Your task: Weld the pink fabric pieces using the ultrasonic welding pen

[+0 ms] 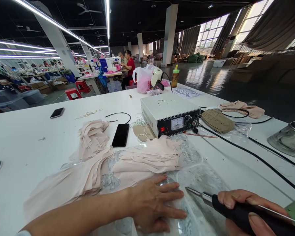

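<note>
My left hand (155,205) lies flat with its fingers spread, pressing on pale fabric and a clear plastic sheet (199,183) at the bottom middle. At the lower right, my right hand (250,209) is wrapped round the black handle of an ultrasonic cutter (220,204). Its metal tip points left, just beyond my left fingertips; whether it touches the sheet I cannot tell. Beyond my left hand rests a stack of pale pink fabric pieces (147,160). Another fabric stack (71,178) spreads beside my left forearm, and a bunched pile (93,134) sits farther back.
A control box (170,114) with a dial stands behind the fabric. Black cables (250,160) cross the table's right side. A phone (121,135), a second phone (57,112), scissors (88,113), a glass jar (288,139) and a drink cup (175,77) stand or lie around. People work at sewing machines beyond.
</note>
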A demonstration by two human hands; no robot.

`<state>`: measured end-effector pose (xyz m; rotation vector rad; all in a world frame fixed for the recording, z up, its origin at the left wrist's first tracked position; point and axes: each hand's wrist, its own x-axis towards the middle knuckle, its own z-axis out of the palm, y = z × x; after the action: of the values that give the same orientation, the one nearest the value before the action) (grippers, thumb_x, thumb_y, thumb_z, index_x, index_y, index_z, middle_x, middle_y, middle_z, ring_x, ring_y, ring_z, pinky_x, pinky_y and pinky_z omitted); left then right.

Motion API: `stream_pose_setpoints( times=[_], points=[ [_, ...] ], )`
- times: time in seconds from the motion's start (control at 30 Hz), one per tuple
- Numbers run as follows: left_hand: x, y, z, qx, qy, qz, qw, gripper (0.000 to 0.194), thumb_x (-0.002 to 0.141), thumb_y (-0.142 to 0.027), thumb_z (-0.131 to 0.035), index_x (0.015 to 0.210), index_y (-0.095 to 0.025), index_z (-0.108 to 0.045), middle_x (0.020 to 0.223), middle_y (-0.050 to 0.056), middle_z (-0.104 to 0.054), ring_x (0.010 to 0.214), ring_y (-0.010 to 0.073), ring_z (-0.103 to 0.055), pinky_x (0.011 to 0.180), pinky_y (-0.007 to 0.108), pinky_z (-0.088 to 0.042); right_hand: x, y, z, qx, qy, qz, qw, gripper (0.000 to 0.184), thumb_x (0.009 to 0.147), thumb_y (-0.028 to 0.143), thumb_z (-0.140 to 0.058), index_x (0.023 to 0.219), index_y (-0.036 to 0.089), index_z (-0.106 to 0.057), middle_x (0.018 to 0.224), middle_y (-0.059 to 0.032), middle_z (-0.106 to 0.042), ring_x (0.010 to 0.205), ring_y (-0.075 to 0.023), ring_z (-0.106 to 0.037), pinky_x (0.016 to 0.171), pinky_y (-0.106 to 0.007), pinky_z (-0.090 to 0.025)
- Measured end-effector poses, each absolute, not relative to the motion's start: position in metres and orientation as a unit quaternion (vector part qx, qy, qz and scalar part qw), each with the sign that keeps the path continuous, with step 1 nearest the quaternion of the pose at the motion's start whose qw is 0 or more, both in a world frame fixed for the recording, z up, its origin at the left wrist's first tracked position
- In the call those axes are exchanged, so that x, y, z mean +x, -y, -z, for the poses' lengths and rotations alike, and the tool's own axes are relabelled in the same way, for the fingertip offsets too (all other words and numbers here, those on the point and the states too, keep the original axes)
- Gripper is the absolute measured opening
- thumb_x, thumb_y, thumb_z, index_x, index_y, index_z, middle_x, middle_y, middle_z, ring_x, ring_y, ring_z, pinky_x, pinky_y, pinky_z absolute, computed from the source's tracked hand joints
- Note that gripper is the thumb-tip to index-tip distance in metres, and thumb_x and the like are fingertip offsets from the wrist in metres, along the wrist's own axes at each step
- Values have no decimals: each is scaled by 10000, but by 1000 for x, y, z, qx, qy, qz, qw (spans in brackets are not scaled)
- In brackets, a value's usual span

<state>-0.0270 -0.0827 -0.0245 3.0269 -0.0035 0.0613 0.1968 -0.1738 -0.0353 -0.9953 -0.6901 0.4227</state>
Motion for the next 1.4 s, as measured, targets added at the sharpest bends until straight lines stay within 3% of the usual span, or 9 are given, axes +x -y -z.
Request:
stream_pose_setpoints(
  times=[0.33,0.6,0.87,1.03,1.4],
  points=[
    [-28,83,27,998,-1,-22,57,485,954,-451,-482,1394,-253,-528,1507,96,-441,1411,306,-391,1133,512,-332,199,170,30,-453,367,-197,788,228,631,288,-799,746,257,-605,643,-23,-574,520,-211,-558,500,-431,-558],
    [-26,84,24,999,6,-16,44,491,947,-460,-506,1388,-244,-538,1498,98,-449,1401,308,-402,1109,509,-370,201,177,42,-448,355,-216,792,211,702,350,-755,814,258,-602,690,-14,-559,541,-185,-520,489,-416,-546],
    [-37,92,34,999,-8,-37,34,446,1033,-442,-359,1351,-198,-555,1459,75,-502,1401,267,-395,1134,467,-352,204,177,42,-448,365,-215,787,202,716,346,-736,796,237,-587,691,-12,-578,547,-174,-535,510,-401,-554],
    [-39,93,35,999,-11,-35,27,432,1023,-444,-401,1338,-196,-564,1452,63,-507,1396,269,-394,1119,479,-372,202,176,43,-451,358,-227,785,158,743,304,-716,799,236,-586,695,-18,-561,558,-180,-532,514,-403,-549],
    [-39,93,37,999,-14,-40,21,423,1009,-439,-444,1340,-209,-570,1460,57,-502,1397,274,-395,1111,491,-387,187,177,38,-440,389,-257,767,196,780,376,-721,841,251,-583,705,-14,-542,554,-180,-531,499,-410,-553]
  ],
)
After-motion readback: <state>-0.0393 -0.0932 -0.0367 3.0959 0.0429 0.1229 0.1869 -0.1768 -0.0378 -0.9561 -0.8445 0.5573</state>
